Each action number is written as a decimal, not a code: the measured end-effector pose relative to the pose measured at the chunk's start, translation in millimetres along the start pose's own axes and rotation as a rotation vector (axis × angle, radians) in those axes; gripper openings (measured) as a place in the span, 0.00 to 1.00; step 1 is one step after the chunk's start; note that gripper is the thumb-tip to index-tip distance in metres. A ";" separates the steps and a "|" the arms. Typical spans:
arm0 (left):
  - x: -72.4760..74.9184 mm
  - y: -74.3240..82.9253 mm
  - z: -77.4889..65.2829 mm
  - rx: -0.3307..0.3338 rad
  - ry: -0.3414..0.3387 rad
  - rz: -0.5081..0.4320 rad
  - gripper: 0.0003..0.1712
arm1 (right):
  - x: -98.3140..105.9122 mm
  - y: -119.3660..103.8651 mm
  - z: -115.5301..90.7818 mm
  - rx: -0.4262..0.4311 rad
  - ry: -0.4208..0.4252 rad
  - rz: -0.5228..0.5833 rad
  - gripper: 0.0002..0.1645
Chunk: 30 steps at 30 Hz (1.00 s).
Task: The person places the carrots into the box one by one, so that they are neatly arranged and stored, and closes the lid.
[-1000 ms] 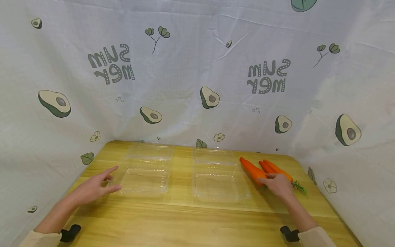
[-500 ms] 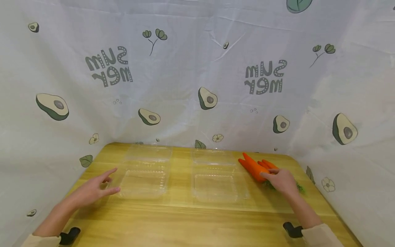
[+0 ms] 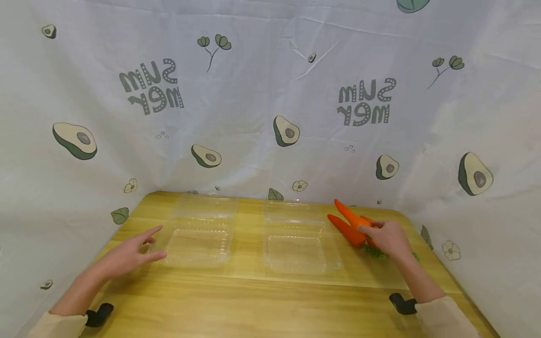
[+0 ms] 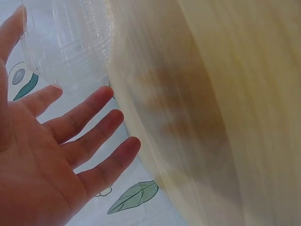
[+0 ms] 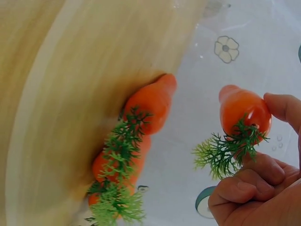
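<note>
My right hand pinches an orange carrot between thumb and fingers at the right of the table. In the right wrist view, the held carrot is clear of the table, and green leaves hang from its thick end. Just below it in the head view lies another carrot. More carrots lie behind the hand, partly hidden; several leafy tops show in the right wrist view. My left hand, fingers spread and holding nothing, is beside the left clear plastic container. Its palm shows in the left wrist view.
A second clear container, its lid folded back, stands between the left container and the carrots. Both are on a wooden table. A white printed cloth hangs along the back and sides.
My right hand has lifted the carrot up and away from the one beneath it, so the two tips now stand apart. The left hand stays in place; the head view shifts slightly.
</note>
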<state>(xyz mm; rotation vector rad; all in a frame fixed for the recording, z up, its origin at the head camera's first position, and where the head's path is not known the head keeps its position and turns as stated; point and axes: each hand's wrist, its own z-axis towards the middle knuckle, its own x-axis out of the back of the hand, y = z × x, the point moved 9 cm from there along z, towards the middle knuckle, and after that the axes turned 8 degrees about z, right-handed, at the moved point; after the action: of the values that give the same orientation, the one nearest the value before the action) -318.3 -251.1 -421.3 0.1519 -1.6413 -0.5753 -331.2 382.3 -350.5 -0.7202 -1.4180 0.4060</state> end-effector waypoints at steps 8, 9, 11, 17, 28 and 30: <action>4.4 3.4 1.3 -0.028 0.014 0.014 0.52 | -0.9 -13.4 2.1 0.035 -0.012 -0.003 0.46; 4.7 3.6 1.0 -0.027 0.018 0.014 0.52 | -1.8 -15.1 2.5 0.039 -0.015 -0.005 0.46; 4.8 3.7 0.9 -0.031 0.016 0.015 0.51 | -2.9 -18.4 4.1 0.051 -0.014 -0.012 0.46; 3.4 2.2 1.9 -0.026 0.013 0.018 0.52 | -5.7 -33.8 5.9 0.089 -0.014 -0.031 0.45; 2.4 2.2 -0.3 -0.020 0.005 0.004 0.51 | -19.5 -62.1 6.9 0.130 -0.059 -0.036 0.43; 1.9 1.9 -0.3 -0.020 0.003 0.000 0.51 | -22.6 -66.7 7.2 0.140 -0.070 -0.028 0.42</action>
<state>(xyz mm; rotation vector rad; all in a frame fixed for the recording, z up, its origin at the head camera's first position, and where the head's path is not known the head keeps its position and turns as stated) -317.9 -250.3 -418.7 0.1379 -1.6320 -0.5911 -351.9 320.4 -322.9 -0.5768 -1.4479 0.5071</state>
